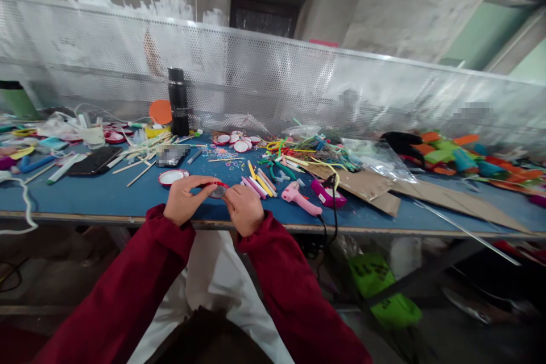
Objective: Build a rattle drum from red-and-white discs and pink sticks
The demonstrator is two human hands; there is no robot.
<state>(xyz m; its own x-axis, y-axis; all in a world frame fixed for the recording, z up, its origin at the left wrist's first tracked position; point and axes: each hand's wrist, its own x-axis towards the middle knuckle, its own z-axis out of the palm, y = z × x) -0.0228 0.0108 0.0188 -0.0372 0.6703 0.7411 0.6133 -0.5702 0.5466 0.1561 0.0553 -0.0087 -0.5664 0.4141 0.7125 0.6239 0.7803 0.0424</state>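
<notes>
Both hands meet over the front edge of the blue table [98,196]. My left hand [184,199] and my right hand [244,207] pinch a small round red-rimmed disc [218,190] between their fingertips, one hand on each side. Dark red sleeves cover both arms. Another red-rimmed white disc [171,177] lies on the table just left of my left hand. A bunch of coloured sticks [258,183] lies just right of my right hand. A pink glue gun [300,197] with a black cord rests further right.
A black phone [93,161] and wooden sticks [143,154] lie at the left. A black bottle [178,102] stands at the back before a perforated metal screen [273,77]. More red-rimmed discs [236,141], cardboard sheets [409,190], a plastic bag [375,159] and coloured foam pieces [452,153] fill the right.
</notes>
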